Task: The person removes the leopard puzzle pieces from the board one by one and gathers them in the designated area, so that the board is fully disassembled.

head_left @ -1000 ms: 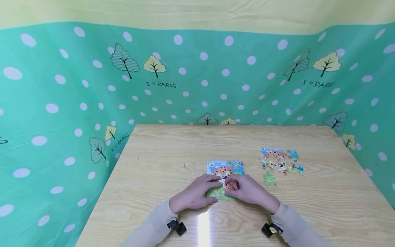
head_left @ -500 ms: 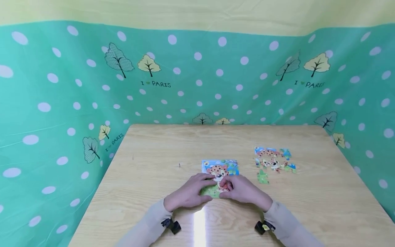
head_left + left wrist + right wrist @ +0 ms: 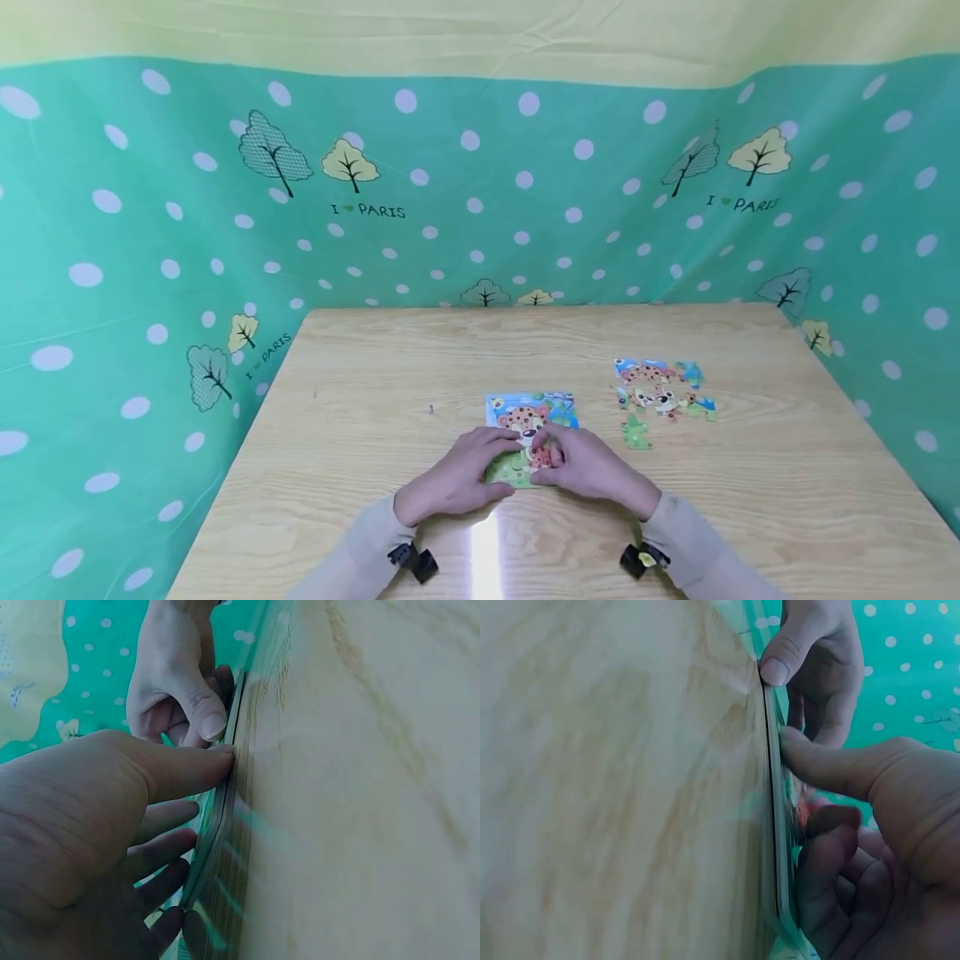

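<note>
A jigsaw puzzle board (image 3: 551, 400) with a spotted leopard cub picture lies flat near the middle of the table. My left hand (image 3: 459, 473) rests on its left part, fingers spread over the picture and thumb along the near edge. Over the lower right part, my right hand (image 3: 594, 471) pinches a red spotted puzzle piece (image 3: 538, 457) between thumb and curled fingers, close over the picture. The right wrist view has the right thumb (image 3: 829, 765) low against the board's face, with the other fingers bent beside it. Both hands partly hide the board.
On the wooden table (image 3: 360, 367), right of the board, several loose puzzle pieces (image 3: 652, 375) lie loosely grouped, and a green piece (image 3: 636, 432) sits slightly nearer. A tiny dark speck (image 3: 431, 409) lies left of the board. A green dotted curtain (image 3: 420, 200) surrounds the table.
The head view has shifted, so everything appears further left. The right fingers have moved slightly on the spotted piece, and more of it shows. The left hand stays on the board.
</note>
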Demonstrator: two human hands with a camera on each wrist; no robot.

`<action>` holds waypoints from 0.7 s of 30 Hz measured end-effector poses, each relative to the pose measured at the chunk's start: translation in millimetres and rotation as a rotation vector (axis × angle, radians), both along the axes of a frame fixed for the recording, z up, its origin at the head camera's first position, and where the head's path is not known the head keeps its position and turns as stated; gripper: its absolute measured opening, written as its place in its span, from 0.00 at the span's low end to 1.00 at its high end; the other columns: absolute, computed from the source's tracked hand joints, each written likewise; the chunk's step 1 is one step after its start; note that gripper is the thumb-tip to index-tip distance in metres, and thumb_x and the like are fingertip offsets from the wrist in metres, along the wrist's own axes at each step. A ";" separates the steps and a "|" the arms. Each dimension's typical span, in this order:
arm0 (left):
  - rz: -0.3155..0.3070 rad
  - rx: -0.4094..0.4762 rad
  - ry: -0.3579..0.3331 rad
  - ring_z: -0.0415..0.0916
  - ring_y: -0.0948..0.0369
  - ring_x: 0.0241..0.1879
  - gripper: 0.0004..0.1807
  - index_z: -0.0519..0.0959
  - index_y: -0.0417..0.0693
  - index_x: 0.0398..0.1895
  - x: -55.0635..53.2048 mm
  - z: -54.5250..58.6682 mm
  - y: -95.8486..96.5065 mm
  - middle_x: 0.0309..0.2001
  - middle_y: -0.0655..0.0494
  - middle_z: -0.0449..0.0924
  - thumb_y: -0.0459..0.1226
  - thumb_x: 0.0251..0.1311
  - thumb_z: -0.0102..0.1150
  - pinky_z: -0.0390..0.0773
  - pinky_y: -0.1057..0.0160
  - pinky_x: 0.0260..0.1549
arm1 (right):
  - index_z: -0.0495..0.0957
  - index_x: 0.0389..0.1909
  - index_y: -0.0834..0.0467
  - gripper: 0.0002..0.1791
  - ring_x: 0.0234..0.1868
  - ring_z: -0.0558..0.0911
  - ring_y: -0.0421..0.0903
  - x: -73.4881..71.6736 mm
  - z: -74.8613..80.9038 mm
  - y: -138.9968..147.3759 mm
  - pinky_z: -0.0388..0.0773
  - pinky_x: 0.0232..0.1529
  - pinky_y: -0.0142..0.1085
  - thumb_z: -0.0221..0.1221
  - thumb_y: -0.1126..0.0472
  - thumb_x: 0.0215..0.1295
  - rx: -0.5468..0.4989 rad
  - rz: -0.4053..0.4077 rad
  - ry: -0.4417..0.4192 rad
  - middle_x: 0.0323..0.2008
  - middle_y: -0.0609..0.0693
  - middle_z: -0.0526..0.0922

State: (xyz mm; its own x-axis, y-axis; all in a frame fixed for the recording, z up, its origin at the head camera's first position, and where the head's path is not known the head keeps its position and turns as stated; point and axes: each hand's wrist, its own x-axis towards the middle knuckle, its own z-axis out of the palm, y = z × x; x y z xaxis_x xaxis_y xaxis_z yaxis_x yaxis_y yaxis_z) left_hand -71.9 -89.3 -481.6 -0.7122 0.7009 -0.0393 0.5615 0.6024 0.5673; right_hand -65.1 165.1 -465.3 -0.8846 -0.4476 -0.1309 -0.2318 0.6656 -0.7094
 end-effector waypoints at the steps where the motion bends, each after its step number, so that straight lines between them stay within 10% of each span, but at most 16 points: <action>1: 0.000 0.001 0.000 0.63 0.51 0.79 0.35 0.72 0.51 0.77 0.4 0.0 -0.4 0.79 0.55 0.68 0.48 0.69 0.67 0.61 0.40 0.80 | 0.81 0.50 0.52 0.21 0.21 0.69 0.34 -0.4 0.3 0.3 0.67 0.23 0.29 0.76 0.48 0.62 -0.009 -0.004 -0.006 0.21 0.39 0.74; 21: -0.003 -0.006 0.006 0.63 0.52 0.80 0.32 0.74 0.53 0.75 3.1 3.6 0.0 0.80 0.56 0.67 0.47 0.69 0.67 0.60 0.40 0.80 | 0.86 0.39 0.47 0.04 0.24 0.72 0.36 -2.0 -8.5 8.5 0.71 0.26 0.30 0.68 0.52 0.72 -0.186 -0.086 -0.011 0.34 0.42 0.85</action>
